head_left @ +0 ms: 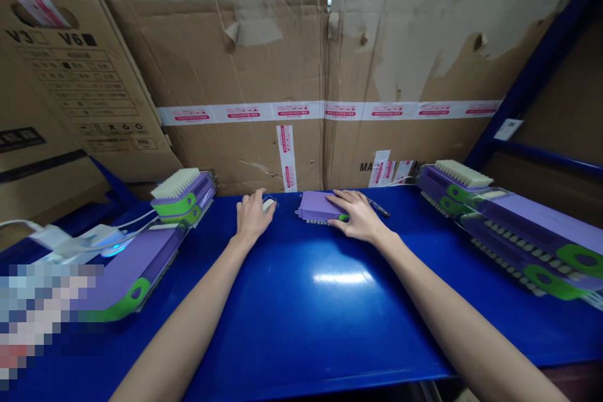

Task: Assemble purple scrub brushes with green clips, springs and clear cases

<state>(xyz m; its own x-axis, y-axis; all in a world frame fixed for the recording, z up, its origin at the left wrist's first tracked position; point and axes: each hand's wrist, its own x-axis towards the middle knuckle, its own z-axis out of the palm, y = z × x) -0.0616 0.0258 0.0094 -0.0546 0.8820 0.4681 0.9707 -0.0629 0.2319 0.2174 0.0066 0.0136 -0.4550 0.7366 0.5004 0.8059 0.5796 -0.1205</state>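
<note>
A purple brush (316,206) with a green end lies bristles down at the back middle of the blue table (301,301). My right hand (358,215) rests on its right end, fingers curled over it. My left hand (253,213) is closed over a small white object (269,204) just left of the brush. A dark pen (378,206) lies beside my right hand.
Stacks of purple and green brushes lie at the left (176,198) and at the right (513,226). White cables and a small white device (89,237) sit at the far left. Taped cardboard boxes (325,69) form a wall behind. A blue shelf post (527,85) rises at the right.
</note>
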